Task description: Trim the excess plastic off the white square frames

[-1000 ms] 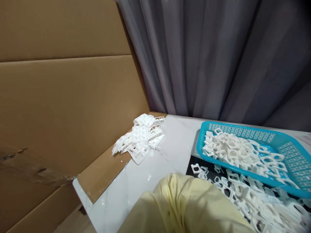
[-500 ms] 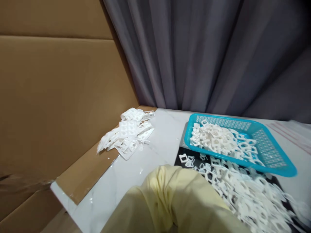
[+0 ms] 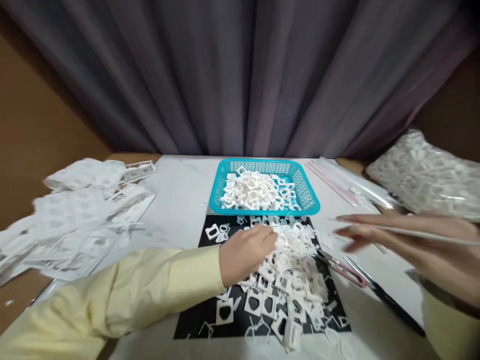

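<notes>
Head view, clock centred on the black mat (image 3: 191, 320). Heap of white cut-out pieces (image 3: 294, 272), square frames with holes plus thin scraps, covers most of the mat and spills onto the desk (image 3: 176, 195) at 6 o'clock. Left hand (image 3: 247, 250) is on the heap's 10 o'clock side, palm down, fingertips touching pieces; grip curled, can't tell if anything is pinched. Right hand (image 3: 420, 242) is off the mat at 2 o'clock, above the desk, motion-blurred; grip is pinching a slim pale rod (image 3: 423, 233), exact tool type unclear. Below that hand, 3 to 4 o'clock: pink-handled cutting tool (image 3: 347, 272), reaching the heap's edge, and black-handled tool (image 3: 397, 306) just beside it. Blue plastic basket (image 3: 262, 212) at 12, at the mat's far edge, part filled with more white frames (image 3: 255, 190). Clear bag of white parts (image 3: 427, 175) at 2, flat clear bag with red lines (image 3: 333, 182) at 1. Stacked white perforated sheets (image 3: 71, 210) at 9 to 10, well apart from the mat. Grey curtain (image 3: 232, 75) behind everything at 12.
</notes>
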The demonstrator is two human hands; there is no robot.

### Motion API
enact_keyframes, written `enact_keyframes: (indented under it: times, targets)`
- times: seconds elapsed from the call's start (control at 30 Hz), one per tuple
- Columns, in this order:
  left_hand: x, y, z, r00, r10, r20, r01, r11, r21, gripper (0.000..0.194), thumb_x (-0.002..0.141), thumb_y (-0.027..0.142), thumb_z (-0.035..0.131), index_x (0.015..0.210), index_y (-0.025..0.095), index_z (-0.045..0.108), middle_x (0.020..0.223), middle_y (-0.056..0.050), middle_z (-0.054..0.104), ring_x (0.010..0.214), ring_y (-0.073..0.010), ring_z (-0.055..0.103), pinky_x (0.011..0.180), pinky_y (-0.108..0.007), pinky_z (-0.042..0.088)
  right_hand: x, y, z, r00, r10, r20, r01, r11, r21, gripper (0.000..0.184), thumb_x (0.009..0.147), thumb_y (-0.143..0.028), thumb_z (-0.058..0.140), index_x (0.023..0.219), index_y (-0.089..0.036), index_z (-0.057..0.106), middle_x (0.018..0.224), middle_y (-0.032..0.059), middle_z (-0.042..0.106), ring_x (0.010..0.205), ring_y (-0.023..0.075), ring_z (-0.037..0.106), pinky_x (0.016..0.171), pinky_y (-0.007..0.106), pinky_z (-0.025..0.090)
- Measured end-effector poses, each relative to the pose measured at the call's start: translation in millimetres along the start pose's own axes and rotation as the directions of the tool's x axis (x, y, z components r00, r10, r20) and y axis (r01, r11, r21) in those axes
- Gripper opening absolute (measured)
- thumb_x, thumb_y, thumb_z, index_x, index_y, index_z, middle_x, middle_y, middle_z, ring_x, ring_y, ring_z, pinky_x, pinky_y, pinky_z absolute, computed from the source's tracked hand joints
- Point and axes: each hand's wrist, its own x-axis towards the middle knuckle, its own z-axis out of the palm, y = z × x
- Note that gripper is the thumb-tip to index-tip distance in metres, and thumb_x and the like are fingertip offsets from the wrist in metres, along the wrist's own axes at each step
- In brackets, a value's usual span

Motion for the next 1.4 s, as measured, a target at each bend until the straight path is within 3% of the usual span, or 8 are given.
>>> enact_keyframes:
  times: [0.13, 0.4, 0.6, 0.8, 0.93, 1.1, 1.3, 1.4]
  targets:
    - [2, -19, 2.7, 0.996, -0.092, 0.010, 0.092, 0.995, 0.043, 0.028, 0.091, 0.019, 0.041, 0.118, 0.012, 0.046, 0.108, -0.016, 0.057, 0.098, -0.0269, 0.055, 0.069, -0.040, 0.054, 14, -21, 15, 0.988, 0.076, 0.137, -0.078, 0.997, 0.003, 0.020, 0.081, -0.044, 0.058, 0.087, -0.033, 0.073, 0.079, -0.0013, 0.073, 0.072, 0.0218, 0.071, 0.054, 0.025, 0.058]
    - [2, -24, 9.2, 0.974, -0.213, 0.082, 0.208, 0.976, 0.067, 0.024, 0.092, 0.024, 0.039, 0.111, 0.011, 0.048, 0.093, -0.010, 0.056, 0.065, -0.0190, 0.061, 0.056, -0.032, 0.050, -1, -23, 48, 0.944, 0.246, 0.220, -0.295, 0.928, 0.228, 0.015, 0.082, -0.031, 0.060, 0.084, -0.024, 0.072, 0.069, -0.0010, 0.073, 0.056, 0.0137, 0.068, 0.058, 0.021, 0.056]
    - [1, -16, 2.2, 0.983, -0.165, 0.075, 0.161, 0.985, 0.057, 0.021, 0.092, 0.025, 0.041, 0.104, 0.012, 0.051, 0.092, -0.009, 0.056, 0.088, -0.0261, 0.057, 0.069, -0.039, 0.051, 0, -19, 66, 0.911, 0.334, 0.240, -0.402, 0.847, 0.348, 0.021, 0.082, -0.038, 0.059, 0.079, -0.022, 0.072, 0.068, 0.0008, 0.072, 0.065, 0.0154, 0.069, 0.064, 0.022, 0.055]
    - [9, -1, -15.5, 0.982, -0.055, -0.178, 0.047, 0.998, -0.050, 0.017, 0.087, 0.018, 0.051, 0.103, 0.012, 0.055, 0.103, -0.013, 0.049, 0.097, -0.0255, 0.050, 0.077, -0.039, 0.049, 11, -21, 64, 0.884, 0.284, 0.372, -0.454, 0.715, 0.532, 0.017, 0.077, -0.037, 0.065, 0.081, -0.023, 0.074, 0.089, 0.0023, 0.073, 0.086, 0.0199, 0.069, 0.078, 0.029, 0.055]
    - [12, 2, -18.0, 0.977, -0.053, -0.204, 0.030, 0.993, -0.112, 0.027, 0.086, 0.011, 0.048, 0.112, 0.013, 0.050, 0.118, -0.015, 0.048, 0.105, -0.0239, 0.052, 0.082, -0.037, 0.050, 18, -27, 64, 0.890, 0.251, 0.380, -0.445, 0.662, 0.604, 0.012, 0.074, -0.031, 0.069, 0.085, -0.026, 0.073, 0.099, 0.0005, 0.071, 0.107, 0.0217, 0.061, 0.092, 0.033, 0.051]
    - [12, 4, -17.8, 0.971, -0.049, -0.236, 0.022, 0.993, -0.115, 0.021, 0.087, 0.016, 0.050, 0.108, 0.013, 0.049, 0.104, -0.010, 0.058, 0.099, -0.0235, 0.055, 0.082, -0.040, 0.049, 15, -33, 75, 0.934, 0.259, 0.247, -0.355, 0.757, 0.548, 0.010, 0.076, -0.029, 0.067, 0.084, -0.026, 0.073, 0.094, -0.0024, 0.072, 0.092, 0.0163, 0.068, 0.085, 0.026, 0.055]
    - [23, -2, -44.6, 0.932, -0.334, 0.140, 0.354, 0.757, -0.549, 0.036, 0.079, 0.042, 0.062, 0.104, 0.020, 0.048, 0.101, -0.003, 0.058, 0.084, -0.0167, 0.057, 0.067, -0.028, 0.049, 12, -30, 70, 0.988, 0.058, 0.144, -0.118, 0.884, 0.453, 0.015, 0.081, -0.017, 0.062, 0.089, -0.022, 0.073, 0.098, 0.0003, 0.072, 0.090, 0.0141, 0.068, 0.080, 0.020, 0.056]
    - [30, -9, -52.2, 0.905, -0.297, 0.305, 0.425, 0.588, -0.689, 0.022, 0.084, 0.040, 0.055, 0.087, 0.018, 0.053, 0.083, 0.002, 0.058, 0.072, -0.0107, 0.054, 0.059, -0.020, 0.043, 13, -29, 66, 0.988, -0.083, 0.133, 0.020, 0.908, 0.418, 0.016, 0.082, -0.013, 0.060, 0.092, -0.018, 0.071, 0.103, 0.0030, 0.070, 0.089, 0.0129, 0.068, 0.080, 0.019, 0.055]
